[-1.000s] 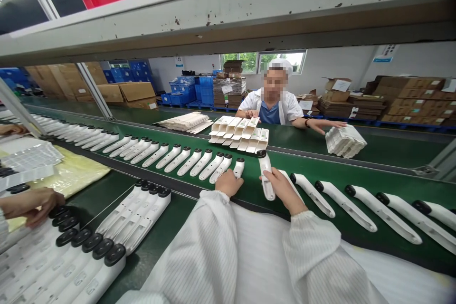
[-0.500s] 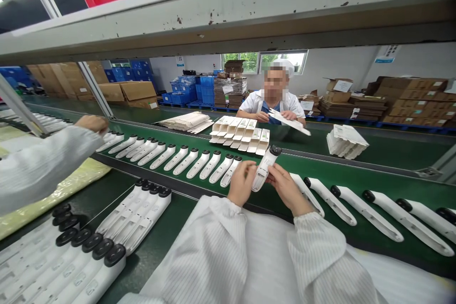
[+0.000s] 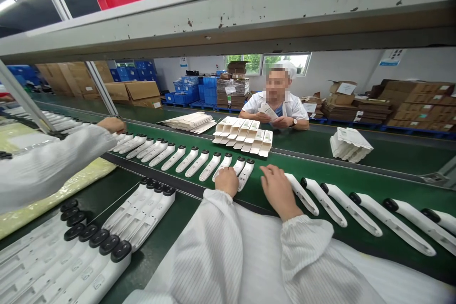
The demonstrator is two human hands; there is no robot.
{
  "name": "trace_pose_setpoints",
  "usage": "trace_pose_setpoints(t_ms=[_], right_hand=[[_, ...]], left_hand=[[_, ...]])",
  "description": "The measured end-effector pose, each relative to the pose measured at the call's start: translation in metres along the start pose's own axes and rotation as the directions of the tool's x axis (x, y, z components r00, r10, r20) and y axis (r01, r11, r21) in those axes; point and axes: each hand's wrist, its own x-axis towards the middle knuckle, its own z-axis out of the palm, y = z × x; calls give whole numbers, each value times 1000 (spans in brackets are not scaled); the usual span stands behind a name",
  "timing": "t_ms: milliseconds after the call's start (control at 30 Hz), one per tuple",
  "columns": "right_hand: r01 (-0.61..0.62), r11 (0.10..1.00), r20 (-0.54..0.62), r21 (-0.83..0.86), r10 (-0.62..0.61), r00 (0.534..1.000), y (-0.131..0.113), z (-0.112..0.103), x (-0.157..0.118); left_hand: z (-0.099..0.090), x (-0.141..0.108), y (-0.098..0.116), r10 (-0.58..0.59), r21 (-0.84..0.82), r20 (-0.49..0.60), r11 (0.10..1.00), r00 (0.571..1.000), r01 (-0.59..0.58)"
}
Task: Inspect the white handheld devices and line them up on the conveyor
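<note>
Left hand [image 3: 227, 182] bent at the wrist over the green conveyor belt [image 3: 392, 181], fingers hidden beside white handheld devices [image 3: 223, 165], grip unclear. Right hand [image 3: 279, 186] open, empty, palm down, near another device [image 3: 302, 194].

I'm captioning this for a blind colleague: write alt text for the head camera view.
A person's left hand sits against a white handheld device with a black tip, and the right hand lies open nearby on a green conveyor belt lined with similar devices. Across the belt, a co-worker holds a white folded card.
</note>
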Motion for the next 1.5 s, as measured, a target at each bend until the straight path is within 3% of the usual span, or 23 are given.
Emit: trace_pose_setpoints(t_ms=[67, 133, 233, 367, 433, 500, 567, 633, 667, 733, 767, 833, 900, 933, 1033, 1133, 1167, 1233, 1267, 1300, 1367, 1433, 1500], right_hand=[[114, 991, 79, 72, -119, 990, -17, 9, 5], [126, 986, 163, 112, -143, 976, -30, 18, 11], [22, 998, 215, 66, -36, 976, -34, 28, 19], [-200, 977, 185, 80, 182, 966, -10, 26, 17], [-363, 906, 238, 219, 311, 920, 5, 22, 10], [-454, 751, 334, 479, 322, 886, 17, 15, 2], [-443, 533, 364, 721, 253, 896, 23, 8, -5], [-382, 419, 303, 824, 243, 921, 26, 3, -9], [-361, 454, 260, 815, 271, 927, 27, 1, -10], [-347, 646, 167, 680, 324, 931, 30, 0, -11], [-348, 754, 129, 557, 335, 933, 32, 0, -12], [-351, 895, 87, 274, 340, 936, 36, 2, -13], [-343, 932, 40, 117, 341, 939, 39, 3, -14], [-336, 934, -4, 124, 339, 941, 39, 2, -13], [-219, 864, -80, 454, 284, 955, 35, -4, -8], [-142, 658, 73, 739, 132, 989, 25, -9, -2], [-175, 664, 121, 727, 126, 985, 21, -9, -1], [-277, 792, 169, 544, 220, 961, 17, -7, -1], [-321, 858, 174, 400, 273, 946, 16, -6, -2], [-341, 906, 179, 250, 303, 936, 16, -5, -3], [-317, 948, 197, 17, 308, 931, 18, -4, -5], [-275, 955, 157, -109, 290, 944, 18, -5, -6], [-221, 965, 53, -143, 231, 972, 14, -5, -4]], left_hand=[[1, 1, 2, 7, 11, -34, 1000, 999, -7], [2, 2, 3, 47, 20, -42, 999, 998, -46], [4, 2, 6, 100, 30, 14, 994, 995, -100], [6, -1, 14, 23, -44, 66, 999, 998, -20], [6, -1, 14, 2, -129, 125, 992, 992, 14], [8, -1, 12, 3, -288, 163, 956, 987, 44], [10, -2, 10, -6, -552, 209, 825, 978, 124], [13, -6, 13, 21, -813, 275, 539, 961, 220], [14, -9, 17, 57, -894, 292, 371, 955, 251], [15, -16, 26, 139, -960, 268, 120, 953, 253], [15, -20, 31, 182, -970, 242, 53, 953, 236], [15, -28, 41, 257, -977, 210, 9, 943, 215], [15, -33, 48, 313, -978, 204, 15, 928, 210], [15, -35, 51, 326, -978, 202, 24, 923, 206], [17, -37, 55, 363, -983, 183, 72, 914, 168], [18, -32, 51, 438, -964, 221, 231, 872, 128], [17, -29, 46, 462, -939, 261, 324, 848, 112], [12, -21, 34, 462, -857, 350, 509, 815, 79], [9, -17, 26, 429, -813, 361, 580, 828, 54], [5, -13, 18, 370, -765, 331, 644, 868, 18], [-1, -7, 6, 196, -612, 154, 788, 968, -62], [-5, -5, 0, 71, -352, -14, 933, 997, -72], [-4, -4, 2, 32, -119, -7, 992, 999, -33]])
